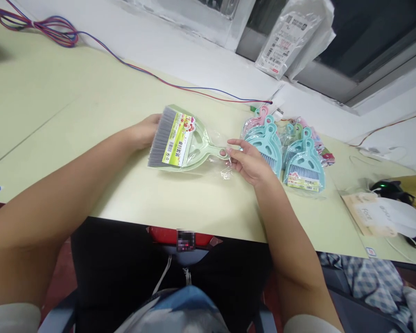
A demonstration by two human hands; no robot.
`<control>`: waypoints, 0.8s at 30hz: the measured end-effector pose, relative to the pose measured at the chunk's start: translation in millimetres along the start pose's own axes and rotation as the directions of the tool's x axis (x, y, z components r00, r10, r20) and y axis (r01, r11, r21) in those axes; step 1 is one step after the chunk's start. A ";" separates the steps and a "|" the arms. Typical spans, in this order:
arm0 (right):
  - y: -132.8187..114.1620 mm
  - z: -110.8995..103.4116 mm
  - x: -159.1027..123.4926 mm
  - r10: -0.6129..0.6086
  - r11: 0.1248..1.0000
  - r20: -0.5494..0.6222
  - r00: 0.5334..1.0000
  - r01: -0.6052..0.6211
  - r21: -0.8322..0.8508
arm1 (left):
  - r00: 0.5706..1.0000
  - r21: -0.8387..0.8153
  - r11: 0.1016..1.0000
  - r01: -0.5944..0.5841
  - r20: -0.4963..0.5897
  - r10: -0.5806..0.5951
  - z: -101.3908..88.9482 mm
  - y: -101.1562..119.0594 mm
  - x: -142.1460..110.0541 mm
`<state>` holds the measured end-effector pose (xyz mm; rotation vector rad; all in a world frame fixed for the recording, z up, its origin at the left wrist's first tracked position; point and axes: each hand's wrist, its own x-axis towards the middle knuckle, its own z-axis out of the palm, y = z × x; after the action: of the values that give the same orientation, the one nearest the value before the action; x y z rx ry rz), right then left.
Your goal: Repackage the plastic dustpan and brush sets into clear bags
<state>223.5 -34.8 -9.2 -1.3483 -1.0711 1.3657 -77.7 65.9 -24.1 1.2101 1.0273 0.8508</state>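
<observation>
A pale green dustpan and brush set (197, 143) in a clear plastic bag is held above the table in front of me, grey bristles to the left and handle to the right. A yellow-green printed label lies across it. My left hand (148, 131) supports the bristle end, its fingers hidden behind the set. At the handle end, my right hand (247, 159) pinches the tip of the handle and the loose bag between thumb and fingers. Close to the right hand, bagged turquoise dustpan sets (263, 138) lie stacked, with a pink handle (260, 113) at the back.
Farther right lies another pile of bagged sets (305, 162). Red and blue cable (142, 70) runs along the wall. A plastic-wrapped package (284, 39) leans at the window. A paper packet (370, 215) and a black mouse (390, 189) lie on the right side of the table.
</observation>
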 end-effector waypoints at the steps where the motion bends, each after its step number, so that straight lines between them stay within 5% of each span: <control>1: 2.4 -0.3 0.6 0.011 1.000 0.004 1.000 -0.011 0.002 | 0.999 0.013 1.000 -0.016 -0.035 0.016 -12.7 -3.0 6.0; 3: 7.7 -0.3 2.1 0.036 0.999 0.012 0.999 -0.036 0.000 | 0.991 -0.003 0.999 -0.054 -0.125 0.053 -36.4 -6.3 15.8; 7: 15.1 2.7 4.2 0.079 0.996 0.031 0.996 -0.077 -0.039 | 0.992 -0.025 0.995 -0.092 -0.088 0.090 -61.1 -7.5 24.6; 17: 8.7 6.8 -0.7 0.151 0.949 -0.002 0.989 -0.146 -0.279 | 0.992 0.070 0.994 -0.086 -0.085 0.092 -53.5 -10.2 24.8; 21: -8.3 -1.4 -8.5 0.033 0.878 -0.069 0.997 -0.062 -0.475 | 0.992 0.096 0.991 -0.093 -0.074 0.100 -51.8 -9.3 25.0; 24: -28.8 -3.7 -48.7 -0.160 0.807 -0.071 0.984 0.089 -0.584 | 0.993 0.108 0.991 -0.079 -0.079 0.088 -50.1 -8.8 25.0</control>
<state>227.5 -76.4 29.1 -1.7298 -1.5432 0.8675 -117.0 103.8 -39.2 1.3234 1.1067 0.9290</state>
